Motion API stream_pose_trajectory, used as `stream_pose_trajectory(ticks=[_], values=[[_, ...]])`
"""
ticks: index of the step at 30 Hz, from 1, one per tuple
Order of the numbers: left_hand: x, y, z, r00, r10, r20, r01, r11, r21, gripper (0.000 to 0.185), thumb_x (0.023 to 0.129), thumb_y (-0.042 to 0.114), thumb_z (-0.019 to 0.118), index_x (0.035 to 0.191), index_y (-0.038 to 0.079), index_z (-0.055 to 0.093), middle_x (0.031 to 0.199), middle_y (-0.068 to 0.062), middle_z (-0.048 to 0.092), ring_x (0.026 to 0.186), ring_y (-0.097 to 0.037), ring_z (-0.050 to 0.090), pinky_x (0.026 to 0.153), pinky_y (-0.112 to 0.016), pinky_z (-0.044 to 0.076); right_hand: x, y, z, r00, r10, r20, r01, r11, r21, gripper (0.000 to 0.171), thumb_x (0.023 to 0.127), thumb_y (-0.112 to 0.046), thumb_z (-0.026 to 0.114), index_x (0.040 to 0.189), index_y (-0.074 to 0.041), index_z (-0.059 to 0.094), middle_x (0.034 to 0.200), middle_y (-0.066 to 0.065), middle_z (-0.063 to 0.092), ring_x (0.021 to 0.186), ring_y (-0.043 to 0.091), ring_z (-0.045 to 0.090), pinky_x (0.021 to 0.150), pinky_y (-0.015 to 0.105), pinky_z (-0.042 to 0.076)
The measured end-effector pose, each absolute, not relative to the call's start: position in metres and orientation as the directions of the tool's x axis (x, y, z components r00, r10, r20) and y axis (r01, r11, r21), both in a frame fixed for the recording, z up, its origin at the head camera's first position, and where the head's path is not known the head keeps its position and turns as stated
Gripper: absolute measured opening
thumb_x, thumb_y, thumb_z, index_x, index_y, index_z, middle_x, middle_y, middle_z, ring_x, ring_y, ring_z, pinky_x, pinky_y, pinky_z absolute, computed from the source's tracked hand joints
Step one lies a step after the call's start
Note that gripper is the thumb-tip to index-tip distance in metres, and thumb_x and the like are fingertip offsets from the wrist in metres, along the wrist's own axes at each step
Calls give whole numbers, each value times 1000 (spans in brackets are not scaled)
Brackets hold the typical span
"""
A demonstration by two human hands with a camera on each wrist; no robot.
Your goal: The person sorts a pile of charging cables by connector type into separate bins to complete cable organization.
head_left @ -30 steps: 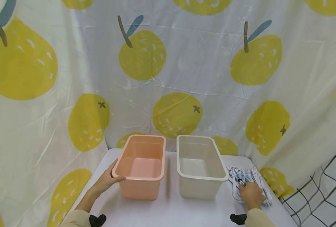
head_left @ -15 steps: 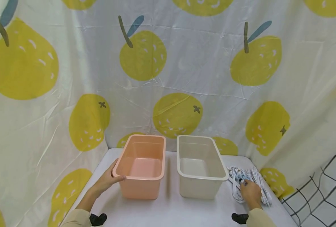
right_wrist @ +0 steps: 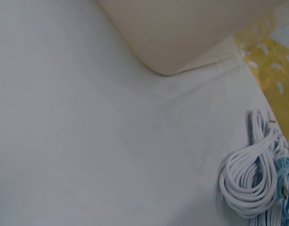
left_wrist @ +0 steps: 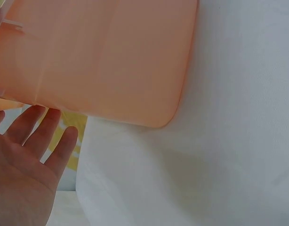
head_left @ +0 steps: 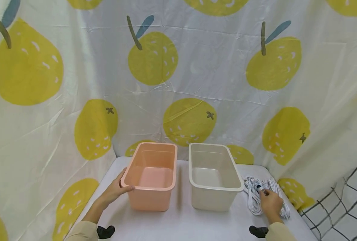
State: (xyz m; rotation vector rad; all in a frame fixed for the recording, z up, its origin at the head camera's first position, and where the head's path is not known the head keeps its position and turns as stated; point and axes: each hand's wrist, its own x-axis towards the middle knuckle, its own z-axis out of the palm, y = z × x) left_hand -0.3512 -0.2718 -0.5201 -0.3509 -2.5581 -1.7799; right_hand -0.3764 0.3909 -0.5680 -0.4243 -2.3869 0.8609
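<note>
- Our right hand (head_left: 270, 204) is closest to us, low on the right side of the white table (head_left: 181, 224). Its fingers curl down onto a heap of white cables (head_left: 257, 195) and pinch a small dark and blue bit at the top of it.
- The white cables are thin cords wound in long loops, with a little light blue mixed in. They lie flat on the table, just to the right of the cream bin (head_left: 213, 175).
- Our left hand (head_left: 115, 191) is low on the left. The thumb hooks over the front corner rim of the pink bin (head_left: 151, 174) and the fingers lie flat on its side.
- The pink bin is a deep box with round corners. It has nothing in it.
- The cream bin stands next to it with a small gap between them. It has nothing in it too.
- Behind it all hangs a white curtain (head_left: 196, 77) with big yellow fruits.
- Far right we see a black wire grid (head_left: 341, 207).
</note>
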Motion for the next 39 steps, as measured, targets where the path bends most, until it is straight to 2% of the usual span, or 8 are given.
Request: stream_pose_trajectory(ticks=[6,10,14,16,24,32,39], values=[[-352,-272,-521,-975,180,130,184,328,926,107,91,29,80,167,14,6,167,-23,20,143,-41,37,112,-60,34,-375,397,-557,-787,462,410,89,741,-666,25,98,-10,64,103,14,70,89,29,68,92,51,60,84,63,40],[-351,-273,-520,-979,173,104,156,325,933,108,91,31,80,168,16,5,168,-22,18,144,-42,36,112,-62,33,-379,396,-546,-791,448,416,74,746,-661,31,100,-12,64,112,16,68,95,32,69,96,51,60,87,63,39],[-350,-274,-518,-981,176,86,141,330,933,110,90,33,80,168,16,4,169,-22,14,146,-43,34,112,-62,33,-383,393,-532,-799,443,406,73,743,-666,35,101,-15,64,120,14,66,102,33,69,97,48,61,84,58,42],[-351,-273,-518,-980,182,82,140,330,933,110,90,34,80,168,17,4,169,-21,14,146,-42,33,112,-62,33,-385,392,-524,-792,442,421,66,748,-660,32,101,-15,66,116,12,69,98,30,70,92,45,62,79,55,44],[-351,-272,-517,-980,179,87,142,324,935,108,90,31,79,168,17,5,168,-21,19,144,-42,36,110,-62,36,-397,377,-490,-766,335,549,-68,807,-587,21,96,-10,71,105,9,73,89,25,73,88,45,70,74,53,49],[-350,-272,-514,-981,175,78,135,338,931,110,89,35,81,168,16,5,166,-23,23,140,-41,41,106,-58,43,-406,355,-469,-755,271,597,-163,805,-570,19,97,-9,71,108,7,74,93,26,74,92,46,71,87,59,48],[-351,-273,-513,-980,182,77,137,346,928,111,89,34,81,167,14,5,166,-25,23,138,-40,43,103,-55,46,-411,333,-454,-764,213,609,-231,791,-567,19,99,-10,71,105,7,74,94,26,74,91,46,72,81,59,54]])
